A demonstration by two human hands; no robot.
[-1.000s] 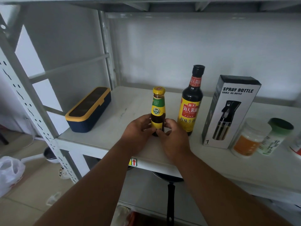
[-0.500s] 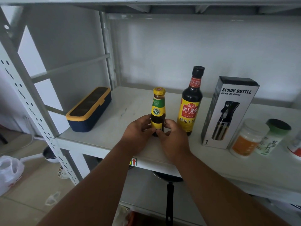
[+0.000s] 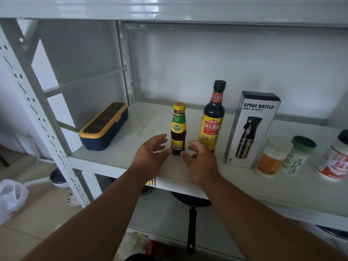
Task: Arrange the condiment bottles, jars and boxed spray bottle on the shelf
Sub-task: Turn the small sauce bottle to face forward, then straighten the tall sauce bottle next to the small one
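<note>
A small sauce bottle [image 3: 178, 127] with a yellow cap and green label stands upright on the white shelf [image 3: 131, 146]. My left hand [image 3: 150, 154] and my right hand [image 3: 200, 159] hover on either side of its base, fingers spread, holding nothing. To the right stand a tall dark soy sauce bottle [image 3: 212, 119] and the boxed spray bottle [image 3: 251, 129]. Further right are a white-lidded jar [image 3: 272, 157], a green-lidded jar [image 3: 297, 155] and a red-labelled jar [image 3: 336, 161] at the frame edge.
A navy box with a yellow lid [image 3: 104, 127] lies at the shelf's left end beside the perforated upright [image 3: 37, 117]. Below the shelf sits a frying pan [image 3: 191, 219]. A white plastic bag [image 3: 11, 198] is on the floor at left.
Both hands let go of the small sauce bottle and opened, drawing slightly apart. The bottle stays standing in place.
</note>
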